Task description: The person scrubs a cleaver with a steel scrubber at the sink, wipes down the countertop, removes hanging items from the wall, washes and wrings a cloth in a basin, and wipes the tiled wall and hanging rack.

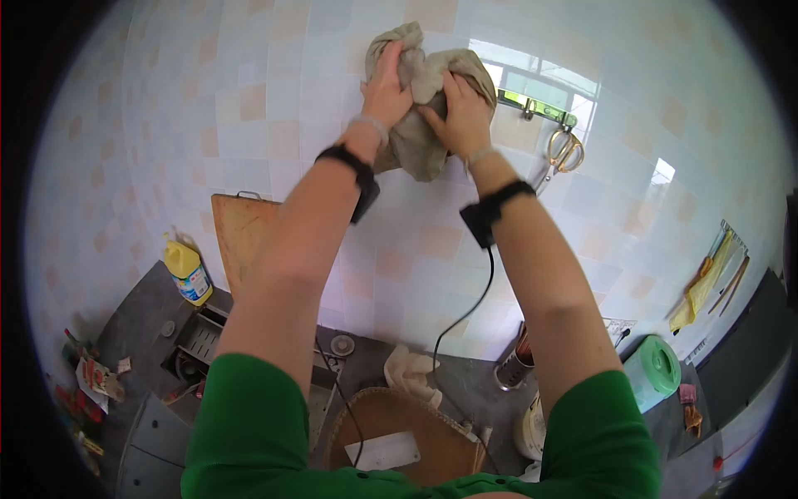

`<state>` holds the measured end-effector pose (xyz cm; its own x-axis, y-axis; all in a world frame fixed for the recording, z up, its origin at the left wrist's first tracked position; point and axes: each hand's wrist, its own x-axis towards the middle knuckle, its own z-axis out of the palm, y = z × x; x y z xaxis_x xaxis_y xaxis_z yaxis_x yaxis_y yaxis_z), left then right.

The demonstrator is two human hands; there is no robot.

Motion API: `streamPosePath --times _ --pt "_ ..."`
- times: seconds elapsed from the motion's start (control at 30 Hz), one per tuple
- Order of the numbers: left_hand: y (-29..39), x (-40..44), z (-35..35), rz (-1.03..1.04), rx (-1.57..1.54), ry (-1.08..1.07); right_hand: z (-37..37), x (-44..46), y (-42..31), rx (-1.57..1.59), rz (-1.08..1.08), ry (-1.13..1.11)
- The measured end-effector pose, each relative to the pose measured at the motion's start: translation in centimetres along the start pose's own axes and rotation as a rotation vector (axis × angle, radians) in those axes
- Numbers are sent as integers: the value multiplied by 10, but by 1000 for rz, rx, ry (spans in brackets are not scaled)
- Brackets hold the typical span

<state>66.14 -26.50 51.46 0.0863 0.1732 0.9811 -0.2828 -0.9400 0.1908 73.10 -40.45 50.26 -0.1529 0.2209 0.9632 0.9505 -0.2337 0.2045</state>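
Observation:
A crumpled grey-beige cloth [418, 150] is up against the tiled wall, above the counter. On its left side my left hand [386, 98] grips a bunched fold, fingers pointing up. My right hand [463, 116] holds the right part, its thumb toward the middle of the cloth and its fingers partly covered by folds. Just right of the cloth runs a hook rail [540, 108] on the wall, and scissors [565, 151] with gold-coloured handles hang from it. Whatever lies behind the cloth is hidden.
Below are a sink [199, 337], a wooden cutting board [237, 229], a yellow bottle [187, 270] and a round brown board with a white cleaver-like blade [382, 450]. A utensil holder [514, 370] and green-lidded container [652, 370] stand right. A black cable hangs from my right wrist.

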Motion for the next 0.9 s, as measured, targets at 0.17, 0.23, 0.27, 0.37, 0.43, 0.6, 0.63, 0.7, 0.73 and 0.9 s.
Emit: streamPosePath --times 0.17,0.23,0.27,0.37,0.43,0.6,0.63,0.7,0.73,0.9 --pt "-49 0 37 190 275 17 52 10 34 -114 42 -115" --pt "-45 -1 37 231 325 34 51 14 34 -187 -6 -168" --pt "-42 0 35 246 328 41 50 15 34 -224 -30 -198" --pt "-44 -5 34 257 308 65 49 12 33 -294 -205 -142" --pt "-44 -11 37 286 282 118 46 3 27 -376 -218 -219" --pt "-48 -22 42 378 253 242 51 -1 27 -515 -278 -261" --pt "-49 -20 37 411 255 214 45 1 25 -482 -270 -246" --pt "-45 -5 28 480 251 164 30 10 26 -424 -255 -212" --pt "-35 5 19 524 212 212 24 11 23 -366 -222 -152" --pt "9 -7 -24 465 85 417 16 1 -12 -49 -143 32"
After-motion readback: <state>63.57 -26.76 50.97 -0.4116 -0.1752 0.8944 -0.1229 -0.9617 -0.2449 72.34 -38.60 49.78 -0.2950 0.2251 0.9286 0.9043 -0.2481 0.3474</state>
